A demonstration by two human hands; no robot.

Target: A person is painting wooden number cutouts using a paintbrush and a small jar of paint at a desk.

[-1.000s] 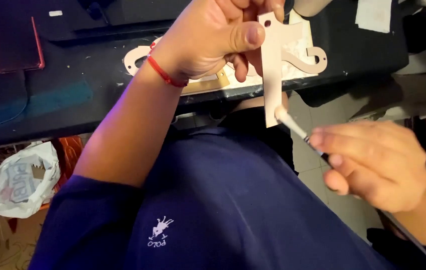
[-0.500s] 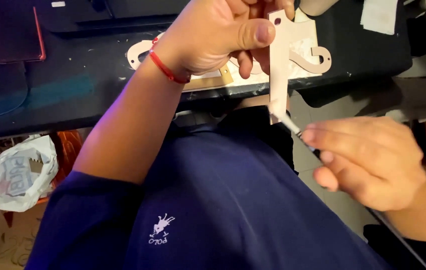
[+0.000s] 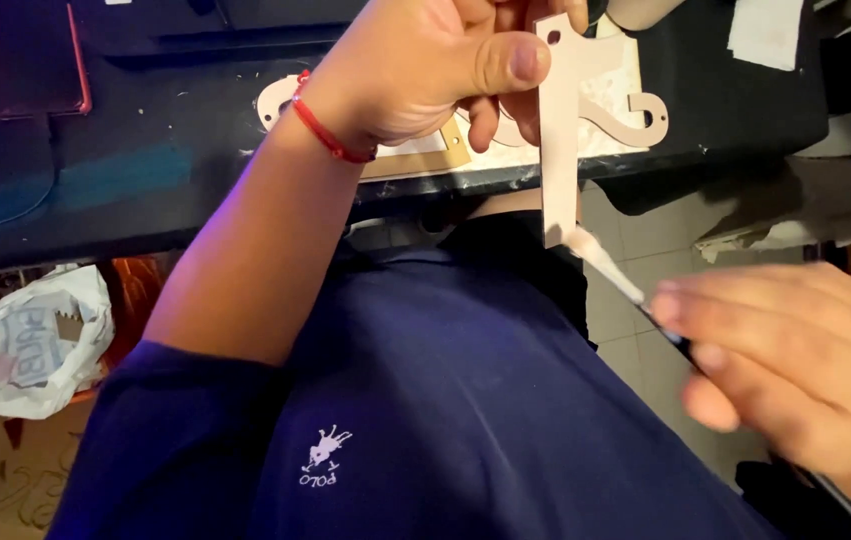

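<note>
My left hand (image 3: 435, 70), with a red thread band at the wrist, grips a pale, flat cut-out strip (image 3: 557, 150) by its upper end and holds it upright over my lap. The strip has a small hole near its top. My right hand (image 3: 795, 370) pinches a thin brush (image 3: 610, 268) whose white-coated tip touches the strip's bottom end. The brush's dark handle runs back under my fingers.
A dark worktable (image 3: 165, 170) lies ahead with curly pale cut-out shapes (image 3: 635, 110) and a light board on it. A red-edged phone (image 3: 25, 60) rests at the far left. A white plastic bag (image 3: 35, 340) sits on the floor at left.
The view has shifted slightly. My right hand has slid the brush along so its tip stays on the strip's lower end; my left hand keeps its grip.
</note>
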